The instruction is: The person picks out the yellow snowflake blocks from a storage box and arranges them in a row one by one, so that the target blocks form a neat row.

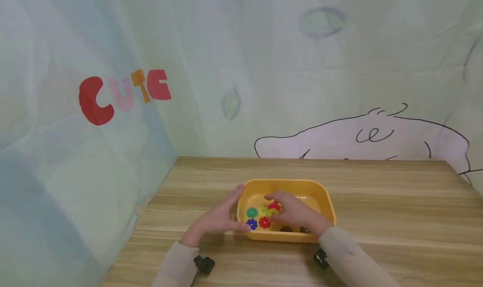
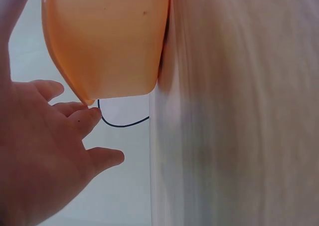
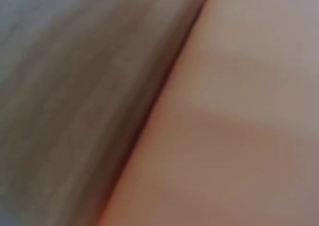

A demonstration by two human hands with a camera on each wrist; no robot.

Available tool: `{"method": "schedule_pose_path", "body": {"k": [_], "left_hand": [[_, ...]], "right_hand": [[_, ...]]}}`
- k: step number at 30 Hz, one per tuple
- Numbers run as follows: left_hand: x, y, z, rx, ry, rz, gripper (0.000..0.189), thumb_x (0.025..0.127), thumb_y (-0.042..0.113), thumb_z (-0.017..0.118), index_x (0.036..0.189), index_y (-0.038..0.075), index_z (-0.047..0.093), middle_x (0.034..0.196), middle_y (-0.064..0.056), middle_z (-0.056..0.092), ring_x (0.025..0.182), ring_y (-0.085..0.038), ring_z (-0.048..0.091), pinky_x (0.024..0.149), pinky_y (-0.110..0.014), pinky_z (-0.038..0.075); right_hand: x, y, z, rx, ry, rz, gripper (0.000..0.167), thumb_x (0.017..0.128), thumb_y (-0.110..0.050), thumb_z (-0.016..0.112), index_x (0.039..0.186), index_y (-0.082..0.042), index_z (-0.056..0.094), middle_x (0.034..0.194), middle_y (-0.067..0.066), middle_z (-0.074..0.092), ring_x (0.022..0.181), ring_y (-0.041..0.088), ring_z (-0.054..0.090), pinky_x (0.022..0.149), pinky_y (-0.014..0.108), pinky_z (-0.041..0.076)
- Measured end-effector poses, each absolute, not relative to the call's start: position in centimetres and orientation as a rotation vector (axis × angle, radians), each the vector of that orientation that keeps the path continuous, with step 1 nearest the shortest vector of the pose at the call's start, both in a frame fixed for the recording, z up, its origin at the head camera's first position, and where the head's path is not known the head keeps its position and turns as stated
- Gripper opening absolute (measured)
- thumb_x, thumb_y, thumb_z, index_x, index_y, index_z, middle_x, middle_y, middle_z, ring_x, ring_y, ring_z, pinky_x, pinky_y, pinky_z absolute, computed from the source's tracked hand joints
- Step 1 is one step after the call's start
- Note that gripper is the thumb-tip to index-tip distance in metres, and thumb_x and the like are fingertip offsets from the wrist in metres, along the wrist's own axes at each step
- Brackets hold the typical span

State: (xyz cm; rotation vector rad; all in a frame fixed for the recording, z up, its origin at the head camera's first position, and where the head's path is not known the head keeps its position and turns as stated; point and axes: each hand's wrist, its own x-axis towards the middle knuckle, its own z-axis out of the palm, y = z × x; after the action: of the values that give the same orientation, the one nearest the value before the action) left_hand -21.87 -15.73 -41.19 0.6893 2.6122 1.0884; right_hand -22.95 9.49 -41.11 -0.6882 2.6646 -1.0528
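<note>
A yellow plastic basket (image 1: 286, 236) stands on the table with several small slotted flower-shaped discs inside. Among them are a green disc (image 1: 252, 212), a blue disc (image 1: 253, 223), a red disc (image 1: 265, 222), a yellow disc (image 1: 263, 211) and a pinkish-red disc (image 1: 274, 205). My left hand (image 1: 215, 221) spreads around the basket's left side, its thumb by the front left corner. Its fingers (image 2: 84, 121) lie extended at the rim in the left wrist view. Inside the basket, my right hand (image 1: 294, 211) hovers with thumb and fingers apart over the yellow and pinkish-red discs.
Dark discs (image 1: 286, 229) lie by the front wall, partly hidden. The wooden table (image 1: 396, 220) reaches back to a hanging cloth (image 1: 211, 40) with a drawing and letters. The right wrist view is blurred, filled by the basket's outer wall (image 3: 239, 136) and tabletop.
</note>
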Motion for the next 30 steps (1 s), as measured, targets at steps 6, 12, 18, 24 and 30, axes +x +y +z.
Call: {"method": "schedule_pose_path", "body": {"k": [6,12,18,24,30], "left_hand": [[-21.9,-15.5,-41.3,0.660,2.601,1.093,0.114,0.073,0.043,0.082,0.157,0.021,0.008,0.163,0.000,0.002,0.149,-0.028,0.007,0.115,-0.059,0.018],[-22.0,-15.7,-41.5,0.670,2.595,1.099,0.118,0.070,0.047,0.083,0.156,0.018,0.008,0.163,-0.003,0.000,0.148,-0.029,0.006,0.116,-0.056,0.017],[-21.9,-15.8,-41.4,0.661,2.581,1.102,0.118,0.070,0.047,0.083,0.156,0.014,0.009,0.162,-0.007,0.002,0.148,-0.031,0.007,0.116,-0.056,0.016],[-21.9,-15.8,-41.3,0.657,2.571,1.115,0.118,0.070,0.044,0.084,0.156,0.013,0.010,0.162,-0.008,0.004,0.148,-0.032,0.009,0.117,-0.056,0.017],[-22.0,-15.9,-41.6,0.652,2.569,1.114,0.118,0.069,0.046,0.084,0.156,0.012,0.012,0.162,-0.010,0.009,0.147,-0.033,0.013,0.117,-0.055,0.018]], "right_hand": [[-23.2,9.5,-41.7,-0.699,2.683,-0.999,0.049,0.082,-0.008,0.074,0.128,-0.003,0.060,0.129,0.013,0.059,0.121,0.032,0.053,0.105,0.053,0.042],[-23.4,9.5,-42.1,-0.699,2.699,-0.961,0.046,0.080,-0.009,0.076,0.123,-0.003,0.063,0.119,0.010,0.062,0.110,0.027,0.056,0.102,0.049,0.045],[-23.8,9.4,-42.5,-0.653,2.702,-0.939,0.038,0.080,-0.010,0.077,0.116,-0.005,0.067,0.110,0.004,0.061,0.101,0.020,0.056,0.098,0.044,0.049],[-24.0,9.2,-42.4,-0.638,2.705,-0.915,0.033,0.079,-0.010,0.077,0.111,-0.005,0.069,0.106,0.003,0.060,0.095,0.018,0.055,0.094,0.043,0.051],[-24.1,9.2,-42.4,-0.614,2.694,-0.910,0.029,0.081,-0.012,0.076,0.109,-0.006,0.070,0.102,0.001,0.058,0.089,0.017,0.053,0.090,0.039,0.052]]}}
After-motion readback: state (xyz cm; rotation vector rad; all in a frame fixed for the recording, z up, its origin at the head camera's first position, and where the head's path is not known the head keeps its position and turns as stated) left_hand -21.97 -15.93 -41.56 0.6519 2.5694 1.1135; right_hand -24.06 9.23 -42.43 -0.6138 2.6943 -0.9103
